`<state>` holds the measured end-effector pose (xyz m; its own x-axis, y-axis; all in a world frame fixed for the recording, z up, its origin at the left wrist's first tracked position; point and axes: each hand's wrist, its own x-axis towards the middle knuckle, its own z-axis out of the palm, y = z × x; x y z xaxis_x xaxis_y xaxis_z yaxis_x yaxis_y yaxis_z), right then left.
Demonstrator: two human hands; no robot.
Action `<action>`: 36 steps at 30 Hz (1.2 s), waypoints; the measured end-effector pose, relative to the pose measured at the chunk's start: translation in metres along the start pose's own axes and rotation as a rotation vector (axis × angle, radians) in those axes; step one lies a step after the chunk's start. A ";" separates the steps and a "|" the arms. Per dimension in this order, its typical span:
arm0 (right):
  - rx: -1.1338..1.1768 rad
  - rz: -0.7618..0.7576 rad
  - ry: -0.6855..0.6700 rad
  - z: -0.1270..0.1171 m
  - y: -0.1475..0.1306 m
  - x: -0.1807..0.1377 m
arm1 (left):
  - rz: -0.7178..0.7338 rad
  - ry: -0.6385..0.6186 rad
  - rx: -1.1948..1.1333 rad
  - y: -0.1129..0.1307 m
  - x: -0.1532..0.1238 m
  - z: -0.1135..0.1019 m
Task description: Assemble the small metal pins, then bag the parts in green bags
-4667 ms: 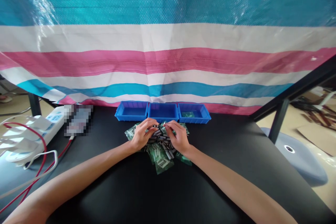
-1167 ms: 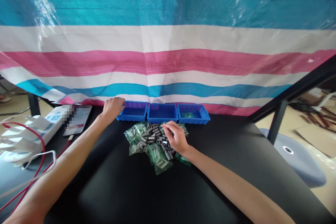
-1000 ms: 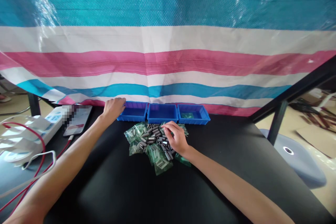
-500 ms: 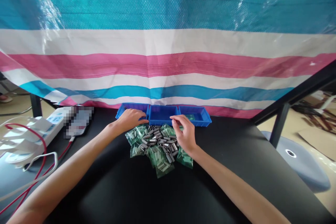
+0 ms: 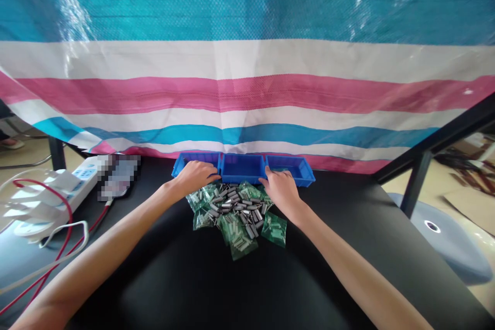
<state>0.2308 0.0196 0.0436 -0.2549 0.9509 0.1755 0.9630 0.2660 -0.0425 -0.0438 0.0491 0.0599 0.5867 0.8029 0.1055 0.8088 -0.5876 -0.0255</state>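
Three blue bins stand in a row at the back of the black table: left [image 5: 201,157], middle [image 5: 243,165], right [image 5: 297,167]. My left hand [image 5: 196,176] lies on the front wall of the left bin with its fingers curled over the rim. My right hand [image 5: 282,188] grips the front wall of the right bin, fingers bent. Between and just in front of my hands lies a heap of small grey cylinders [image 5: 235,202] on top of small green bags [image 5: 274,228]. The right bin holds a green bag, partly hidden by my fingers.
A striped blue, white and pink tarp [image 5: 247,87] hangs right behind the bins. A white power strip [image 5: 83,172], a blurred-out flat object [image 5: 118,178] and red and white cables [image 5: 58,227] lie at the left. A black frame leg [image 5: 415,185] and a grey stool [image 5: 444,237] are at the right.
My left hand came back from the far left corner of the left bin onto its front rim. My right hand left the heap and moved up to the right bin.
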 end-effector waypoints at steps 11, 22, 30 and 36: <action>0.040 -0.150 0.022 0.011 0.019 -0.002 | 0.113 0.082 0.047 -0.006 -0.003 0.006; 0.196 -0.265 0.227 0.029 0.033 -0.003 | 0.173 0.250 0.064 -0.010 -0.005 0.018; 0.200 -0.260 0.273 0.032 0.031 -0.003 | 0.370 0.357 0.140 -0.018 -0.003 0.024; 0.184 -0.253 0.279 0.034 0.032 -0.002 | 0.443 0.398 0.151 -0.029 -0.002 0.032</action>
<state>0.2588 0.0316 0.0088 -0.4235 0.7798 0.4611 0.8353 0.5332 -0.1345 -0.0667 0.0677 0.0288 0.8314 0.3697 0.4148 0.5058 -0.8126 -0.2895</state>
